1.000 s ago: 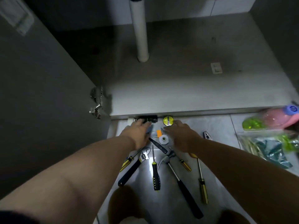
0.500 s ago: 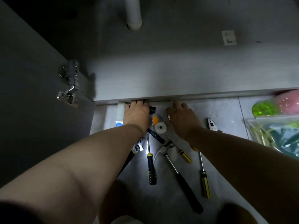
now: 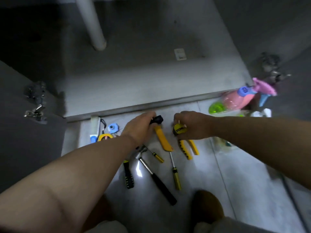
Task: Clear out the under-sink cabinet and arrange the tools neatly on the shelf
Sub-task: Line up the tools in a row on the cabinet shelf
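Head view: the left hand [image 3: 139, 130] curls its fingers round a short black piece [image 3: 157, 119], with a flat yellow tool [image 3: 162, 140] lying just under it; whether the two are one item cannot be told. The right hand [image 3: 193, 126] pinches a small yellow roll [image 3: 180, 129] between thumb and fingers, just above the yellow pliers [image 3: 188, 148]. The tools lie on the tiled floor in front of the open cabinet, whose cabinet base [image 3: 134, 84] shows a white pipe [image 3: 93, 26] and a small sticker [image 3: 180, 54]. The roll is probably light and rigid, best pinched across its rim; the black piece looks stiff and compact, suited to a full grasp. The hammer [image 3: 155, 176] is likely head-heavy and best taken near its head; the yellow screwdriver [image 3: 175, 174] and the black-handled screwdriver [image 3: 128, 175] may roll on tile and should be lifted by their handles. At left lie a tape measure [image 3: 104, 137] and a blue disc [image 3: 112, 128]; at right, a pink spray bottle [image 3: 235, 100]. Dark lettering bands the roll and a white mark sits on the bottle's blue cap; both are too blurred to read.
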{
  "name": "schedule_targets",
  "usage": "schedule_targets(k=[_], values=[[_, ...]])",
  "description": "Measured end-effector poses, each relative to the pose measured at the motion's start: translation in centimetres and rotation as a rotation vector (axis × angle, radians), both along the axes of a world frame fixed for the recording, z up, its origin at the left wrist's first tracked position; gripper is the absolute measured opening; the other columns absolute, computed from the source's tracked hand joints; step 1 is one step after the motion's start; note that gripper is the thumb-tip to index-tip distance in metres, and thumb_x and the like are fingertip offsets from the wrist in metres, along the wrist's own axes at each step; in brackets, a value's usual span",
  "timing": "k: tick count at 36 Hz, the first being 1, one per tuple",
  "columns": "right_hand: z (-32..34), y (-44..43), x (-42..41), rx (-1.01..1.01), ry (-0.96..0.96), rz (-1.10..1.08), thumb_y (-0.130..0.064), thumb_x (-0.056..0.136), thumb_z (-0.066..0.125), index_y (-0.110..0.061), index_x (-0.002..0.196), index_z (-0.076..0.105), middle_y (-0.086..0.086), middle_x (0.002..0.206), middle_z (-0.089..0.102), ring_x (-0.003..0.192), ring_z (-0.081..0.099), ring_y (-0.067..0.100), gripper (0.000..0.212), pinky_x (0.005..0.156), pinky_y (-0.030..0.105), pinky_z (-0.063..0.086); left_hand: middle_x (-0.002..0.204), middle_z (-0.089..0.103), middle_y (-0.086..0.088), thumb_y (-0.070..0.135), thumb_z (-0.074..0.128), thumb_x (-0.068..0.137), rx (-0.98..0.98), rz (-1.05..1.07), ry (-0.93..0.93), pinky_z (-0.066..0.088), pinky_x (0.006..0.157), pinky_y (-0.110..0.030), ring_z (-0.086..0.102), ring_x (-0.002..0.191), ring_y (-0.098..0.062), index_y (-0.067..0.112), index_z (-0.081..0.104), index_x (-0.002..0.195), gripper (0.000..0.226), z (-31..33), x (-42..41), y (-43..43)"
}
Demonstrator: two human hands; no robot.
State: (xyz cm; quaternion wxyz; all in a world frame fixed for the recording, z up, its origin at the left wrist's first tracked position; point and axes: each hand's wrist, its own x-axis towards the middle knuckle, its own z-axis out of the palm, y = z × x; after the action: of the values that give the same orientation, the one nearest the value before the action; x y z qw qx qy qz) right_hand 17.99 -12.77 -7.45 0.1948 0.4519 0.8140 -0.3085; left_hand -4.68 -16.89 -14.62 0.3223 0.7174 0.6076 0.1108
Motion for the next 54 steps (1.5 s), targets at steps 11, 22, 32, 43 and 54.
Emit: schedule_targets(k=[11, 22, 32, 43, 54], values=[[-0.6, -12.4, 14.2, -0.461, 0.029, -0.727, -0.020, 0.078, 0.082, -0.015, 0.113, 0.065, 0.016, 0.104, 0.071, 0.068, 0.067, 0.018, 0.039, 0.064, 0.030, 0.057, 0.068, 0.063, 0.002, 0.024, 0.076, 0.091, -0.341, 0.172, -0.396, 0.046, 0.059, -0.023, 0.060, 0.065, -0.012, 0.013, 0.072, 0.092, 0.012, 2.1, 12.7, -4.3], [-9.6, -14.2, 22.0, 0.066, -0.053, -1.301, -0.033, 0.083, 0.069, -0.016, 0.117, 0.064, 0.018, 0.116, 0.067, 0.116, 0.060, 0.035, 0.038, 0.088, 0.031, 0.048, 0.110, 0.072, -0.021, 0.002, 0.067, 0.095, -0.783, 0.291, -0.578, 0.060, 0.068, -0.018, 0.070, 0.084, -0.015, -0.005, 0.062, 0.128, 0.034, 1.3, 19.5, -8.4], [-12.6, -10.1, 22.4, 0.218, 0.092, -1.513, -0.017, 0.090, 0.063, -0.020, 0.137, 0.049, 0.024, 0.136, 0.050, 0.118, 0.053, 0.040, 0.049, 0.098, 0.034, 0.042, 0.126, 0.068, -0.015, 0.001, 0.069, 0.093, -0.918, 0.378, -0.657, 0.059, 0.089, -0.034, 0.067, 0.113, -0.027, 0.000, 0.061, 0.127, 0.035, -0.1, 21.1, -8.6], [-11.6, -16.2, 19.2, 0.089, 0.276, -1.687, -0.020, 0.091, 0.061, -0.008, 0.099, 0.061, 0.010, 0.097, 0.070, 0.089, 0.066, 0.029, 0.015, 0.070, 0.032, 0.047, 0.123, 0.070, -0.009, 0.009, 0.072, 0.092, -0.901, 0.416, -0.592, 0.056, 0.073, -0.022, 0.068, 0.102, -0.017, 0.006, 0.065, 0.124, 0.033, -1.4, 23.1, -9.9], [-10.3, -20.3, 18.1, -0.559, 0.724, -1.670, -0.032, 0.089, 0.074, -0.015, 0.091, 0.070, 0.006, 0.075, 0.067, 0.070, 0.062, 0.016, 0.018, 0.059, 0.024, 0.048, 0.123, 0.066, -0.025, -0.014, 0.063, 0.091, -0.901, 0.376, -0.656, 0.059, 0.089, -0.035, 0.068, 0.110, -0.032, -0.007, 0.060, 0.126, 0.036, -1.0, 24.7, -11.3]])
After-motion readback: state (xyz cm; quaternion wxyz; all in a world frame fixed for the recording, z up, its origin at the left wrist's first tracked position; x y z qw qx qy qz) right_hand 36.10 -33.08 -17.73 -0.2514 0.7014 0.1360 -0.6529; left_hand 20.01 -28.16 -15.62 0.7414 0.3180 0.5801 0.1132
